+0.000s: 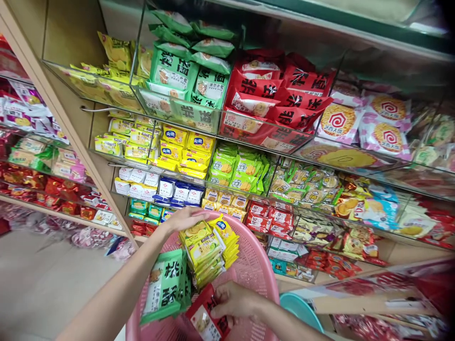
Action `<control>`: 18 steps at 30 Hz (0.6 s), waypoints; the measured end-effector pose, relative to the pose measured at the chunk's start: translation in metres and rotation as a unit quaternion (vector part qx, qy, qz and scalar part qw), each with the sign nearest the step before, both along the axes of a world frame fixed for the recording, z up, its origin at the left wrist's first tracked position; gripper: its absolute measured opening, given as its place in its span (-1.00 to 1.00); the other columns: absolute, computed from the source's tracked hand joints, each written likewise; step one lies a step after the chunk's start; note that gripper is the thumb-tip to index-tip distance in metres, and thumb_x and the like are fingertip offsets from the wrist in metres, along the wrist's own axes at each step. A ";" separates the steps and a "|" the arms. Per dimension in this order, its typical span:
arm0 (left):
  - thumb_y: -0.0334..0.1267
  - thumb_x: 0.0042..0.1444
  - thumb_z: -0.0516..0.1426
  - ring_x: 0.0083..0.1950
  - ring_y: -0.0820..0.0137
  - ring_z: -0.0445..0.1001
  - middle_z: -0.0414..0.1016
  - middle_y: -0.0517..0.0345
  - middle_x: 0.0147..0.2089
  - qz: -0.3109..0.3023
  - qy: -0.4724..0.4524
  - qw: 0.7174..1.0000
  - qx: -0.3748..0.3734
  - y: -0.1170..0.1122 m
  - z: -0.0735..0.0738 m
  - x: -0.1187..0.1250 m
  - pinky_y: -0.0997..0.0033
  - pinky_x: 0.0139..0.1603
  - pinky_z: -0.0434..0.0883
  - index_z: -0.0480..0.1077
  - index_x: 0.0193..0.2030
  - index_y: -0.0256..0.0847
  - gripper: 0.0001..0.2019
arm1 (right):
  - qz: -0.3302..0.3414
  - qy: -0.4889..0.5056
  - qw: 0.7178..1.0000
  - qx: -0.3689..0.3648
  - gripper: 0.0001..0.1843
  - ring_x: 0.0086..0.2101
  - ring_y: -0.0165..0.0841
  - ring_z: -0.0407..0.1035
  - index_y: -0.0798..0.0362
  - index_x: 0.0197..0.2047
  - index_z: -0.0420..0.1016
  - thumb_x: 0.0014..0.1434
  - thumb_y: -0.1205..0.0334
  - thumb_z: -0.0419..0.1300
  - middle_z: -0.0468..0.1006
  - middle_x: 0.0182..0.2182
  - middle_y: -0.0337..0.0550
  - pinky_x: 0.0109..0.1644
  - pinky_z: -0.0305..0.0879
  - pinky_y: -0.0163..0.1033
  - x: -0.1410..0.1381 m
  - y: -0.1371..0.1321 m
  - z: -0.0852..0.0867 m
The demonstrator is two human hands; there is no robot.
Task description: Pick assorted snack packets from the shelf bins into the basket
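A pink plastic basket (258, 265) with perforated walls is in front of me, below the shelves. My left hand (186, 219) is at its far rim, fingers curled over the edge. Inside the basket my right hand (236, 300) pinches a red snack packet (206, 316) between thumb and fingers. Left of that packet lie green snack packets (165, 284) with large black characters. A stack of yellow snack packets (204, 246) leans beneath my left hand, with more yellow packets (227, 239) beside it. The right hand's fingers partly cover the red packet.
Clear-fronted shelf bins hold green packets (174, 71), red packets (263, 99) and round-cake packets (339, 121). Lower bins hold yellow packets (174, 147) and lime-green packets (236, 166). A turquoise tub (300, 308) stands right of the basket. A wooden upright (74, 128) divides the shelving at left.
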State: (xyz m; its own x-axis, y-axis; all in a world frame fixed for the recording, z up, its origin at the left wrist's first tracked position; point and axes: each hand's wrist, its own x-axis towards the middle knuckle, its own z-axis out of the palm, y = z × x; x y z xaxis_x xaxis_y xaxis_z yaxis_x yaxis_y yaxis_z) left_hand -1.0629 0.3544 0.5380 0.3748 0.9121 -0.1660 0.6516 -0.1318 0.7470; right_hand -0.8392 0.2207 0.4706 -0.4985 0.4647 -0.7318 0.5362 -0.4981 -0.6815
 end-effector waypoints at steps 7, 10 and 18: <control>0.31 -0.03 0.02 0.08 0.18 0.41 0.48 0.19 0.06 -0.012 -0.030 0.999 -0.018 0.007 -0.013 0.004 0.37 0.04 0.29 0.41 0.06 0.00 -0.38 | 0.006 -0.001 1.000 0.005 -0.86 -0.70 -0.58 0.19 0.09 -0.43 0.51 -0.14 0.26 0.26 0.43 -0.60 -0.35 -0.65 0.04 -0.46 -0.004 -0.003 -0.008; 0.31 -0.02 0.01 0.09 0.17 0.40 0.47 0.15 0.08 -0.023 -0.031 0.999 -0.018 0.011 -0.018 0.007 0.37 0.04 0.29 0.40 0.08 -0.04 -0.35 | -0.020 -0.060 0.998 -0.004 -0.95 -0.77 -0.57 0.11 0.08 -0.52 0.45 -0.12 0.30 0.24 0.34 -0.72 -0.39 -0.71 -0.01 -0.45 -0.001 -0.004 -0.006; 0.34 -0.02 -0.02 0.08 0.17 0.41 0.47 0.17 0.07 -0.051 0.008 0.999 -0.017 0.015 -0.013 0.024 0.37 0.00 0.30 0.38 0.09 0.01 -0.35 | -0.051 -0.048 0.996 -0.062 -0.98 -0.78 -0.55 0.16 0.08 -0.51 0.47 -0.09 0.34 0.21 0.36 -0.74 -0.35 -0.75 -0.01 -0.48 0.000 -0.012 -0.012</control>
